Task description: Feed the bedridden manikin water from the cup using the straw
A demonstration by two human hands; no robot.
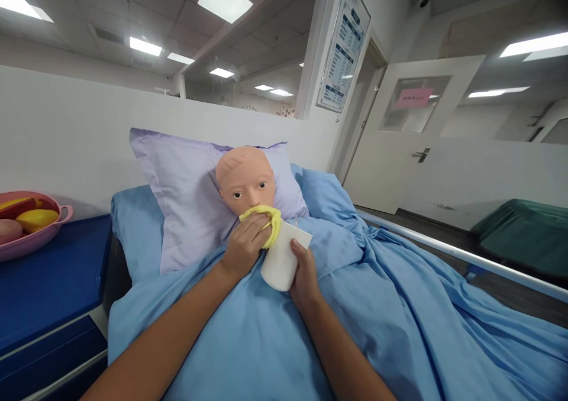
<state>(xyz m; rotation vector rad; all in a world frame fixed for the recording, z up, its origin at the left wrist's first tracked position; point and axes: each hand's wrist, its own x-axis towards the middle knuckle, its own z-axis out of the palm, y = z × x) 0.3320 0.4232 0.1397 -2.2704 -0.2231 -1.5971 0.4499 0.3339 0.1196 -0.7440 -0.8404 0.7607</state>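
A training manikin [245, 179] lies in a bed with its head on a lilac pillow [186, 194], covered by a blue sheet [355, 306]. My left hand [245, 244] is closed on a yellow cloth [266, 219] and presses it against the manikin's mouth and chin. My right hand [304, 274] grips a white cup [281, 259], tilted just below the chin, beside the cloth.
A blue bedside cabinet [48, 283] stands at the left with a pink bowl [42, 235] of fruit on it. A metal bed rail [465, 256] runs along the right side. Beyond it are a green-covered bed [523, 235] and a white door [417, 135].
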